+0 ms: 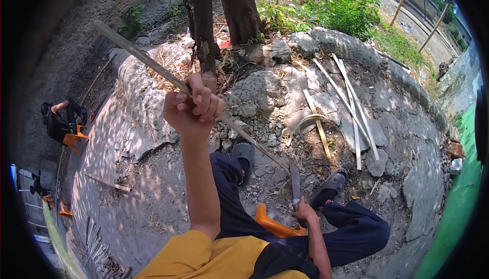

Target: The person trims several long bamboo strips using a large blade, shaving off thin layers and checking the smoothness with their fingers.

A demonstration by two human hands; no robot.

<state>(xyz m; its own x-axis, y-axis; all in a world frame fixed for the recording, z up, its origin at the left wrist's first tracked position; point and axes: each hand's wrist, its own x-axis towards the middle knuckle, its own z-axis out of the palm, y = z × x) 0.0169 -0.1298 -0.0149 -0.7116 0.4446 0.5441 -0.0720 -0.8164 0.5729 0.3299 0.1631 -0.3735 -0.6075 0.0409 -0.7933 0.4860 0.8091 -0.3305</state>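
Note:
My left hand (192, 107) is raised in front of me, its fingers wrapped round a long, narrow bamboo strip (145, 60). The strip slants from the upper left down to the right, and its lower end comes close to the blade of a knife (295, 181). That knife, broad-bladed, is gripped by its handle in my right hand (304, 213), low beside my knee. Whether blade and strip touch, I cannot tell. On the ground ahead, a curled shaving (311, 117) lies by a short flat strip (318, 126).
Several pale split strips (351, 108) lie on the broken concrete to the right. Tree trunks (237, 9) rise ahead behind rubble. An orange plastic seat (277, 227) is under me. Far left, a person (63, 121) sits on an orange chair. Bamboo pieces (97, 243) are piled lower left.

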